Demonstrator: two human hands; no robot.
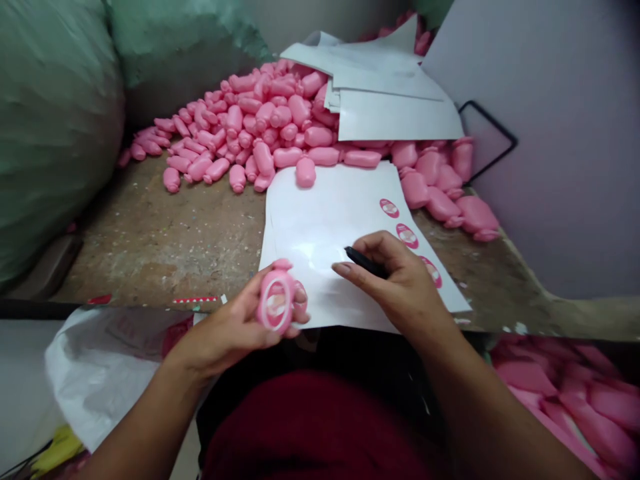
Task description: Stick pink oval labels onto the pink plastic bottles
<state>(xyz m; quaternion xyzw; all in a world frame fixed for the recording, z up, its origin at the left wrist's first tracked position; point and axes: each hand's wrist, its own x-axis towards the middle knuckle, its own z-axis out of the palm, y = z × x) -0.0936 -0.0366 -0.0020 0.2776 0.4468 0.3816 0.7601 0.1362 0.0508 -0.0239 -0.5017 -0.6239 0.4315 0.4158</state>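
Note:
My left hand (235, 327) is closed around a small pink plastic bottle (277, 301) with a white-rimmed oval sticker on its front. Another pink piece (301, 303) shows behind it among my fingers. Over the white sticker sheet (320, 220), my right hand (395, 277) grips a black pen-like tool (365, 261), its dark tip pointing left. A few pink oval stickers (407, 235) run down the sheet's right side, the lowest partly covered by my right hand. One loose pink bottle (305, 172) rests on the sheet's top edge.
A heap of pink bottles (250, 113) covers the back of the worn wooden table (165, 233). White sheets (395, 110) lie on the heap. Large green sacks (55, 127) stand at left. A grey panel (560, 147) with a black wire handle (493, 123) bounds the right. More pink bottles (565, 393) sit lower right.

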